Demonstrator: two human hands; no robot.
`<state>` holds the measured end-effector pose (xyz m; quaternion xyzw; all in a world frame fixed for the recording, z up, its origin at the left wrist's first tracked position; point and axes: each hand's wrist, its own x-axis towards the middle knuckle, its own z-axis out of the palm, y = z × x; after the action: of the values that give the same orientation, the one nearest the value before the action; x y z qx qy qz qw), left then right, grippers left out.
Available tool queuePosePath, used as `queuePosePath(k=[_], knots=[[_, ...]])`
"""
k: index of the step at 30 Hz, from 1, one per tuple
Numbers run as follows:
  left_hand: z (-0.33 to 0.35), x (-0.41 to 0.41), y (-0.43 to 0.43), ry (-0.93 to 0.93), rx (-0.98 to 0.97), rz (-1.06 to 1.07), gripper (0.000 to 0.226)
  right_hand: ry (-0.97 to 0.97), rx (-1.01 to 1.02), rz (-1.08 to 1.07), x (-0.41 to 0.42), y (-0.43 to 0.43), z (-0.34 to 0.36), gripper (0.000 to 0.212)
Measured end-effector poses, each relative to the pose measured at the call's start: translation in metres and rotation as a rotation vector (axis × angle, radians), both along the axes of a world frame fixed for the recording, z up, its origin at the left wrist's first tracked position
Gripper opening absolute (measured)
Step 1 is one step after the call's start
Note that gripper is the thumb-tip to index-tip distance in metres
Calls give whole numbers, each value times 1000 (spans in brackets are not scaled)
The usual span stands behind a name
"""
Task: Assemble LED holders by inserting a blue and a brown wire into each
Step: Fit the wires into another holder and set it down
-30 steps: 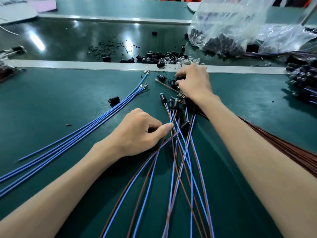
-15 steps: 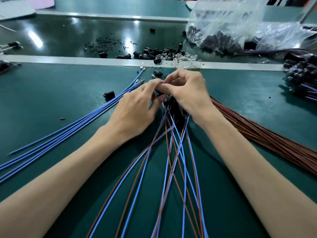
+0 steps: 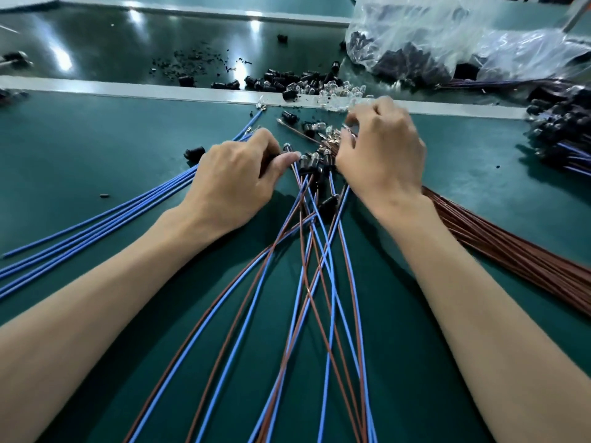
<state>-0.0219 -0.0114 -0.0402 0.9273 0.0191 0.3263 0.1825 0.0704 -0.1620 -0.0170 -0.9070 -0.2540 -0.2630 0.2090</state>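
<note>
Left hand (image 3: 236, 183) is curled up, thumb pinching one LED holder (image 3: 286, 147), right beside the pile of wired holders (image 3: 315, 167) that sits between both hands on the green mat (image 3: 96, 161). Right hand (image 3: 383, 155) has its fingers curled down over the tips of the brown wires (image 3: 511, 257), can't tell if it's actually got one. Loose blue wires (image 3: 128, 212) fan out left from behind the left hand.

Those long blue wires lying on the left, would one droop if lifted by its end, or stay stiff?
Probably droop: the blue wires are thin and long, and the wired bundle in the middle already curves and crosses. They lie fairly straight, so likely a gentle, springy sag. Likely very light.
</note>
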Motion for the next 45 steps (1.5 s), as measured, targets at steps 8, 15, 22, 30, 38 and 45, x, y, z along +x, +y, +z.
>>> queuePosePath(k=[8,15,22,30,38,45], knots=[[6,-13,-8,-36,37,-117,38,340,-80,-128,12,-9,-2,16],[8,-17,-12,-23,19,-244,34,416,-8,-132,16,-16,0,24],[9,-18,-12,-12,-66,-330,39,350,75,-104,14,-18,7,26],[12,-22,-29,64,-474,-525,21,521,595,96,18,-3,59,22],[19,-23,-32,294,-899,-712,27,1064,1270,326,17,26,46,3],[11,-15,-30,150,-814,-393,25,1359,1787,377,16,16,36,11]])
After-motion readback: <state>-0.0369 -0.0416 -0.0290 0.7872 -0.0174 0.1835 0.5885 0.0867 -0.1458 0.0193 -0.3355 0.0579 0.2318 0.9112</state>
